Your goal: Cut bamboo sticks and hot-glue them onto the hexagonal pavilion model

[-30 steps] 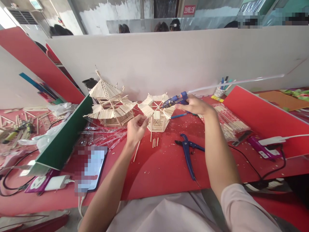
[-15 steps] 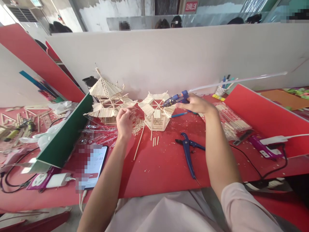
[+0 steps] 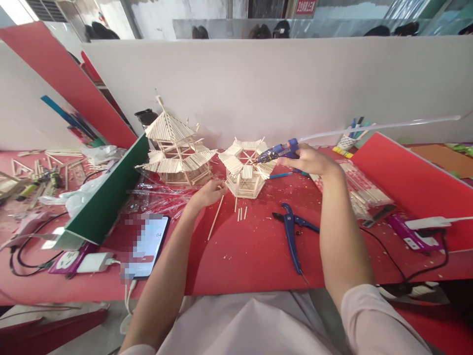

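My right hand (image 3: 308, 160) is closed round a blue glue gun (image 3: 278, 151) with a long clear glue stick (image 3: 377, 126) out its back. Its nozzle points at the roof of a small stick pavilion (image 3: 244, 170) on the red table (image 3: 251, 246). My left hand (image 3: 209, 192) is down on the table at the pavilion's left foot, fingers curled over a heap of short sticks; what they hold is hidden. A taller finished stick pagoda (image 3: 175, 150) stands just left of it. A long stick (image 3: 215, 224) and a few short ones (image 3: 241, 213) lie in front.
Blue cutters (image 3: 291, 231) lie right of centre. A phone (image 3: 146, 246), a charger and cables sit at the left by a green board (image 3: 105, 197). Bagged sticks (image 3: 364, 190), a purple power strip (image 3: 408, 234) and a red divider (image 3: 410, 182) are on the right. A white partition closes the back.
My left hand has dropped from in front of the pavilion roof, via the pagoda side, down onto the table by the stick heap. The right hand and glue gun stay at the roof.
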`<state>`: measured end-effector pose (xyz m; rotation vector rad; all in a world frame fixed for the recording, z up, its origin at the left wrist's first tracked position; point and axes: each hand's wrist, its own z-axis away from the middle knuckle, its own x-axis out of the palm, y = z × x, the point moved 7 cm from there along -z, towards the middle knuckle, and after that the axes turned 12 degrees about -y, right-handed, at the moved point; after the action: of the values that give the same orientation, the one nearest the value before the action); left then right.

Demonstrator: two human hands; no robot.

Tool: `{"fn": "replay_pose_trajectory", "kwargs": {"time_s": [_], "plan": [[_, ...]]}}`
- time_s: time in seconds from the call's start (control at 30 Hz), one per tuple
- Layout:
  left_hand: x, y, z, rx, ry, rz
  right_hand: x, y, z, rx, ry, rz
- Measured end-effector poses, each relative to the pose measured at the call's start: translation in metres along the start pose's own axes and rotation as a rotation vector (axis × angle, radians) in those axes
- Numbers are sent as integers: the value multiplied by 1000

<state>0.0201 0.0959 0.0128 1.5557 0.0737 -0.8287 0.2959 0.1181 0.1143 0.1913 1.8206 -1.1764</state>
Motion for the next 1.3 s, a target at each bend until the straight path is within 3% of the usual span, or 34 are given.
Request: {"fn": "replay_pose_trajectory", "kwargs": {"time_s": [0.2, 0.53, 0.73, 0.97, 1.3], "plan": [[4, 30, 4, 242, 132, 20, -2, -6, 4, 57, 60, -12], [13, 35, 11, 291, 511, 23, 3, -2, 2, 96, 13, -15], [8, 41, 14, 399, 405, 57, 3, -5, 2, 81, 25, -15], [1, 33, 14, 357, 271, 382, 2, -3, 2, 69, 23, 0], [2, 37, 14, 304, 298, 343, 3, 0, 1, 59, 3, 6]]}}
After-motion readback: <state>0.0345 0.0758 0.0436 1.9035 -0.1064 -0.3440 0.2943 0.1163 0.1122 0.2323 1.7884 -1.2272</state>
